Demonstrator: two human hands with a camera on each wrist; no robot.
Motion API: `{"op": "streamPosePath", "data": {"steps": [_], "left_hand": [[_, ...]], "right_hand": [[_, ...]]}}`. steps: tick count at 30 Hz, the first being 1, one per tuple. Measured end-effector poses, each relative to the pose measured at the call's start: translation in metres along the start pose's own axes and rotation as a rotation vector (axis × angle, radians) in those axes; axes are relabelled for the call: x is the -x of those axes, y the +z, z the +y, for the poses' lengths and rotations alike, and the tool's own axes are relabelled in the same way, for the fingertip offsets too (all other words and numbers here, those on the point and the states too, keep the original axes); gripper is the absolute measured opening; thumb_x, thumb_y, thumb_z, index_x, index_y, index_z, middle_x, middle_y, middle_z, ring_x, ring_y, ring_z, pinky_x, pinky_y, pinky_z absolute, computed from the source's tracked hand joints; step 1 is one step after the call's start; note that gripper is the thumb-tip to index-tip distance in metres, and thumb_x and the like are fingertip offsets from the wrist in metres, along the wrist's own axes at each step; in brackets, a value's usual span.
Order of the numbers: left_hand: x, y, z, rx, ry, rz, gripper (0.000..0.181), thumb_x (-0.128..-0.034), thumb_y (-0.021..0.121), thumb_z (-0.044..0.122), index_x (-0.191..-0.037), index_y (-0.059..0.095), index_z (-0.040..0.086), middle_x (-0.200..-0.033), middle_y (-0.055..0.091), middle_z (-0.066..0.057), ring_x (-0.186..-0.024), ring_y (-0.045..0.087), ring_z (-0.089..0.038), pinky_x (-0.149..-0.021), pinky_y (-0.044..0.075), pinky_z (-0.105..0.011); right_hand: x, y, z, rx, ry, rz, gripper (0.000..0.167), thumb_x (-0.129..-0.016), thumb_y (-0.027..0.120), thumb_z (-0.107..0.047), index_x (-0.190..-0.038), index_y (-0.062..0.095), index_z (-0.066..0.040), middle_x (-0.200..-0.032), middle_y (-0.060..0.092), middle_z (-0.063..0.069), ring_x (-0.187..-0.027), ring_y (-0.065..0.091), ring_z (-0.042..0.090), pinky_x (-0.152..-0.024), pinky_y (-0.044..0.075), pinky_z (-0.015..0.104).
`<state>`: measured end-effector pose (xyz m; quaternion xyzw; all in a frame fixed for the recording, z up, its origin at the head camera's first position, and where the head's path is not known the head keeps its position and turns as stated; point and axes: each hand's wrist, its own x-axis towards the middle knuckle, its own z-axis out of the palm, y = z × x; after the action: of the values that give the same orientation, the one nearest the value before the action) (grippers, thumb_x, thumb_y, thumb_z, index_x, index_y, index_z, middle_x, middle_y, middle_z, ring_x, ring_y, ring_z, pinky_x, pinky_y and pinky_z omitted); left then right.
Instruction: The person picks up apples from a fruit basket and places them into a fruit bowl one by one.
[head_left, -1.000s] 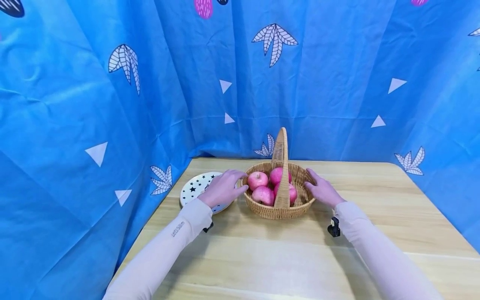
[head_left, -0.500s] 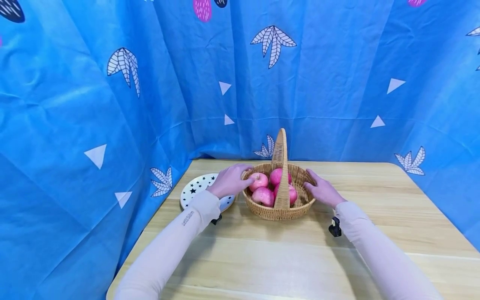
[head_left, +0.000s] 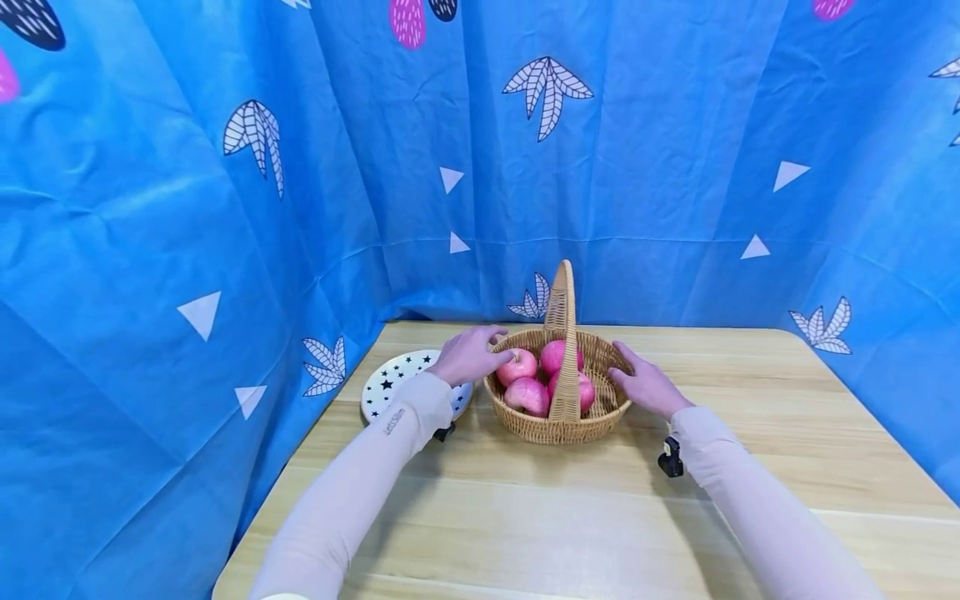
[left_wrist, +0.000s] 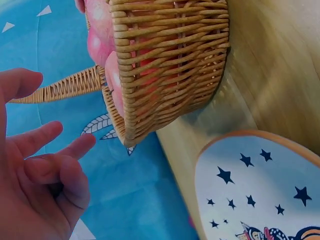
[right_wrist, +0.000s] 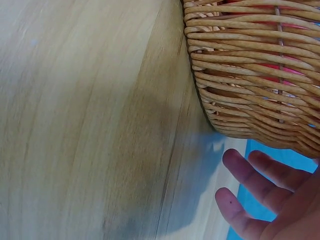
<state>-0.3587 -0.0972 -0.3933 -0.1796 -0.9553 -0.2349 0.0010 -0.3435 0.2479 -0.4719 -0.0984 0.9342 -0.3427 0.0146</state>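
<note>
A wicker basket [head_left: 551, 431] with a tall arched handle [head_left: 564, 333] stands on the table and holds several pinkish-red apples [head_left: 527, 397]. My left hand [head_left: 468, 357] hovers at its left rim, the thumb close to the leftmost apple [head_left: 519, 367]. In the left wrist view its loosely bent fingers [left_wrist: 42, 170] stand apart from the wicker. At the opposite rim is my right hand [head_left: 648, 387], with the thumb over the edge. The right wrist view shows three relaxed fingers [right_wrist: 255, 182] away from the basket's wall; the thumb is out of sight there.
A white plate [head_left: 397, 371] with dark stars lies left of the basket, partly under my left forearm. The wooden table [head_left: 570, 533] extends towards me and to the right. A blue patterned curtain [head_left: 637, 167] hangs behind and along the sides.
My left hand has moved right from over the plate to the basket's left rim, its thumb now by the leftmost apple. The right hand and basket have stayed put.
</note>
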Motion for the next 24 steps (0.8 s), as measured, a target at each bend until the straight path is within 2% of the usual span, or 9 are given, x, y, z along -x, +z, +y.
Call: {"op": "streamPosePath", "data": {"steps": [10,15,24], "left_hand": [[-0.013,0.004,0.003,-0.010,-0.046,-0.033,0.060,-0.0944,0.062,0.049,-0.146,0.052,0.019,-0.129,0.066,-0.010,-0.113,0.062,-0.024,-0.093,0.050,-0.045],[-0.017,0.008,0.006,-0.043,-0.076,-0.049,0.060,-0.0944,0.062,0.049,-0.144,0.054,0.017,-0.136,0.063,-0.008,-0.121,0.060,-0.027,-0.099,0.048,-0.048],[-0.020,0.013,0.016,-0.053,-0.128,-0.140,0.064,-0.0943,0.060,0.047,-0.146,0.051,0.011,-0.145,0.057,-0.008,-0.132,0.053,-0.031,-0.108,0.042,-0.048]], "right_hand": [[0.001,-0.001,-0.002,0.009,0.000,0.004,0.070,-0.106,0.043,-0.039,-0.163,0.008,-0.017,-0.156,0.029,0.033,-0.138,0.034,0.058,-0.112,0.025,0.070],[0.000,0.000,-0.002,0.016,0.000,0.007,0.071,-0.106,0.042,-0.044,-0.163,0.009,-0.017,-0.156,0.030,0.033,-0.138,0.035,0.058,-0.112,0.025,0.070],[0.001,0.001,-0.003,0.005,0.024,-0.005,0.076,-0.104,0.038,-0.057,-0.163,0.006,-0.021,-0.158,0.026,0.032,-0.140,0.031,0.058,-0.112,0.023,0.071]]}}
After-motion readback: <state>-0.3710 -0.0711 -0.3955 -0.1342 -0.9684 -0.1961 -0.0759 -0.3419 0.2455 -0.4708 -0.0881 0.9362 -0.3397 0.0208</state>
